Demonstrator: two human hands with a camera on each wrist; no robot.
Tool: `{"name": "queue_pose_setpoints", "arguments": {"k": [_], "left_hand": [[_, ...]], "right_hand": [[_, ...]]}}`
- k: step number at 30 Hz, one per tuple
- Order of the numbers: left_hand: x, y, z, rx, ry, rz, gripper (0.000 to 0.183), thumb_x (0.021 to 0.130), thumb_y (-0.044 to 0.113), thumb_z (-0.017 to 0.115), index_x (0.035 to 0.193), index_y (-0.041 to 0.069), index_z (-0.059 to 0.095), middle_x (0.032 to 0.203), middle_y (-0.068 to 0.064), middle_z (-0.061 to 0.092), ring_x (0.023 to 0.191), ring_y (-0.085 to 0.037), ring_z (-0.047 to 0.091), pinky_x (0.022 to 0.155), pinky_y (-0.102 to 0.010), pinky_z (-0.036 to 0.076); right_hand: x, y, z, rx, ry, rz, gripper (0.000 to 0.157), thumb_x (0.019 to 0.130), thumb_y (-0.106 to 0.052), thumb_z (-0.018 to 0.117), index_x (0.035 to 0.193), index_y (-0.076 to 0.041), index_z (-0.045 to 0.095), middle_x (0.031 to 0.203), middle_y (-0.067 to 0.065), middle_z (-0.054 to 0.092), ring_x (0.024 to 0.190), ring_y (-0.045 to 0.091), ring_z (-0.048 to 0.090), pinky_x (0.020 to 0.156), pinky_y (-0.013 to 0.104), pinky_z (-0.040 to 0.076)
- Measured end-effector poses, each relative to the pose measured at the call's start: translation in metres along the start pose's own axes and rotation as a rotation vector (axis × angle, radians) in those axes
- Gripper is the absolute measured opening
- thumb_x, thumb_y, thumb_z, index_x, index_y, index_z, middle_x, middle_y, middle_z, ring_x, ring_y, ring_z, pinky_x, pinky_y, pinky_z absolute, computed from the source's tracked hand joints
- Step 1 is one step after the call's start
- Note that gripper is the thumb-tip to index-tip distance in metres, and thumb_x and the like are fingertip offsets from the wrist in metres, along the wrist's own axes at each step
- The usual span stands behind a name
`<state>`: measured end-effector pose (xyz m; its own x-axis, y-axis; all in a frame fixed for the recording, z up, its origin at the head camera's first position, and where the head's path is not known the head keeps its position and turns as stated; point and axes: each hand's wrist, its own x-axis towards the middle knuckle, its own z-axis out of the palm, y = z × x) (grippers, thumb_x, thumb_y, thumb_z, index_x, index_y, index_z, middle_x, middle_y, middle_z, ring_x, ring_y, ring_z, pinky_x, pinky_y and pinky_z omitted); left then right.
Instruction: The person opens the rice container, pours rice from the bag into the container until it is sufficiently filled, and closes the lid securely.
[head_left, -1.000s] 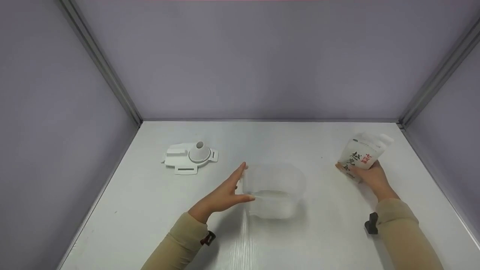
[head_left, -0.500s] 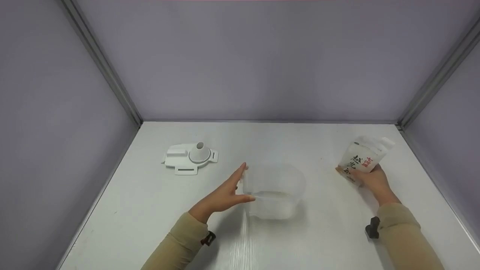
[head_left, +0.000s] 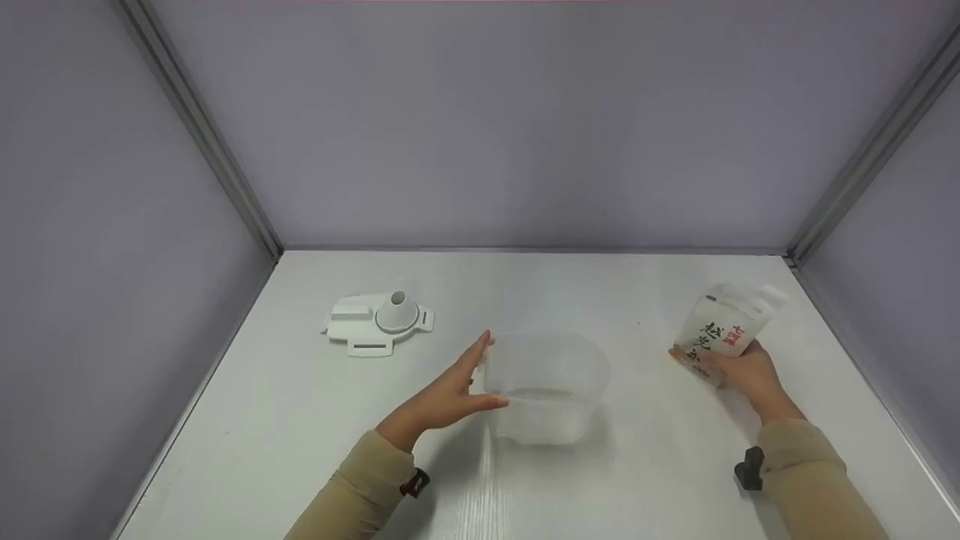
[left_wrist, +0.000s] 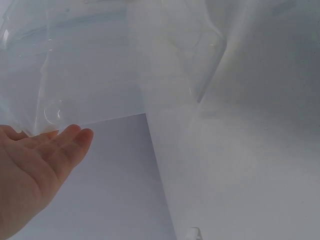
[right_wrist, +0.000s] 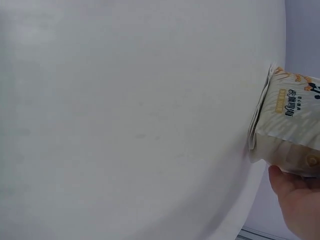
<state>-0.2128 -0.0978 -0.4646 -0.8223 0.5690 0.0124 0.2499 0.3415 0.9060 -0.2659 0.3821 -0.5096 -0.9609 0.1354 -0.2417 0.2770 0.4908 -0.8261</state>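
A clear plastic container (head_left: 551, 375) with rounded corners stands in the middle of the white table. My left hand (head_left: 442, 394) is at its left side, thumb and fingers spread and nearly straight. The thumb reaches the near part of the wall, the fingertips its far left corner. In the left wrist view, the fingers (left_wrist: 75, 142) lie right at the container's (left_wrist: 95, 75) edge. Toward the table's right side, my right hand (head_left: 746, 367) grips a white bag of rice (head_left: 720, 326) with black and red characters. The bag leans, its top pointing to the back right.
A white plastic lid (head_left: 352, 326) with a cone-shaped spout (head_left: 398, 310) and side clips lies on the table (head_left: 300, 442) at the back left. Grey panels (head_left: 480, 127) with metal corner posts enclose the table at the back and both sides.
My right hand has brought the bag of rice slightly nearer to me. My left hand keeps its place at the container. The head view has tilted up a little.
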Motion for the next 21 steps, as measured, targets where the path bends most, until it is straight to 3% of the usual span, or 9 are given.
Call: {"name": "queue_pose_setpoints", "arguments": {"k": [7, 21], "left_hand": [[0.000, -0.003, 0.000, 0.007, 0.001, 0.008, 0.097, 0.085, 0.036, 0.068, 0.151, 0.018, -0.001, 0.155, -0.009, 0.007, 0.140, -0.027, 0.011, 0.104, -0.055, 0.026], [-0.001, -0.002, 0.001, 0.012, 0.010, 0.012, 0.097, 0.085, 0.038, 0.067, 0.151, 0.017, -0.001, 0.155, -0.008, 0.007, 0.139, -0.028, 0.013, 0.105, -0.053, 0.027]], "right_hand": [[-0.009, 0.002, 0.001, -0.032, -0.019, 0.017, 0.095, 0.081, -0.052, 0.065, 0.144, 0.003, 0.019, 0.140, 0.027, 0.033, 0.127, 0.043, 0.033, 0.102, 0.055, 0.030], [-0.036, 0.003, 0.002, -0.086, -0.014, -0.062, 0.088, 0.081, -0.048, 0.068, 0.139, 0.004, 0.028, 0.134, 0.029, 0.041, 0.122, 0.043, 0.040, 0.098, 0.055, 0.034]]}}
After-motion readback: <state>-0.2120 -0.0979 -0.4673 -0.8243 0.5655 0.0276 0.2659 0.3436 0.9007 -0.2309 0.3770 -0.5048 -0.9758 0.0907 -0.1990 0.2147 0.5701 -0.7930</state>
